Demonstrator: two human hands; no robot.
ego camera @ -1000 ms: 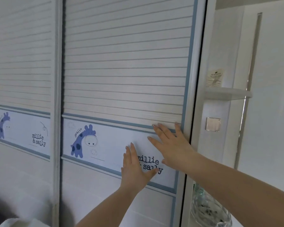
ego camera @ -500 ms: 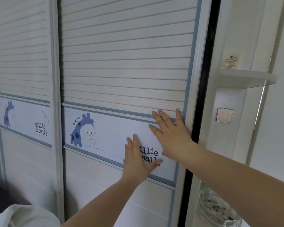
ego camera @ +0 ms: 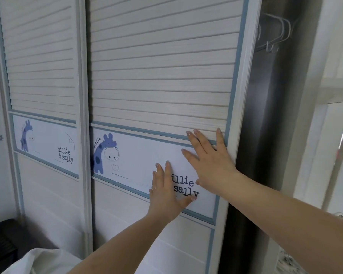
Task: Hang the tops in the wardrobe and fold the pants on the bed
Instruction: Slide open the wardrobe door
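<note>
The wardrobe's right sliding door [ego camera: 158, 76] is white and slatted, with a blue giraffe band across its middle. Both my palms lie flat on that band, fingers spread. My left hand [ego camera: 166, 192] covers part of the "millie & sally" lettering. My right hand [ego camera: 208, 161] presses higher, next to the door's right edge. Right of that edge a dark gap [ego camera: 265, 125] shows the wardrobe's inside, with several white wire hangers [ego camera: 275, 34] on a rail near the top. A white garment [ego camera: 40, 262] is draped at the lower left, partly cut off by the frame.
The left sliding door [ego camera: 42, 66] carries the same giraffe band and stands shut. A white side panel with a shelf [ego camera: 335, 93] flanks the wardrobe on the right. A dark object [ego camera: 0, 244] sits low at the left.
The right door has slid leftward under both hands. The gap at its right edge grew from a thin dark line to a wide opening, and the hangers came into sight.
</note>
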